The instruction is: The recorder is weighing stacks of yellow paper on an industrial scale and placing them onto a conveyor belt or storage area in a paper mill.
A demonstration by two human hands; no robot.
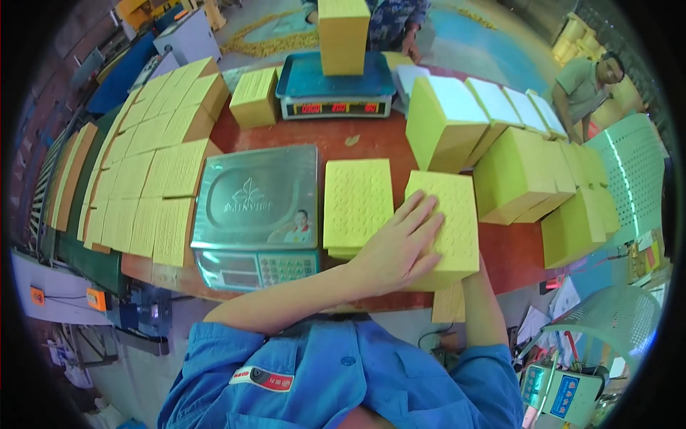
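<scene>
A thick stack of yellow paper [457,214], its top pressed with rows of round dents, is in front of me, right of centre. My left hand [409,247] lies across its top and left edge, fingers stretched out and slightly apart. My right forearm comes up along the near right side of this stack, and the stack hides my right hand. A loose yellow strip [449,304] shows below the stack's near edge. Just to the left, a second dented paper stack [357,204] rests on the red table [343,141], beside a metal-topped scale [257,193].
Rows of yellow stacks [153,161] fill the left side. More stacks [514,171] stand at right, several white-topped. At the back, a blue-topped scale [336,89] with a lit display carries a tall block [343,36]. Two other people [393,25] [582,89] are beyond the table.
</scene>
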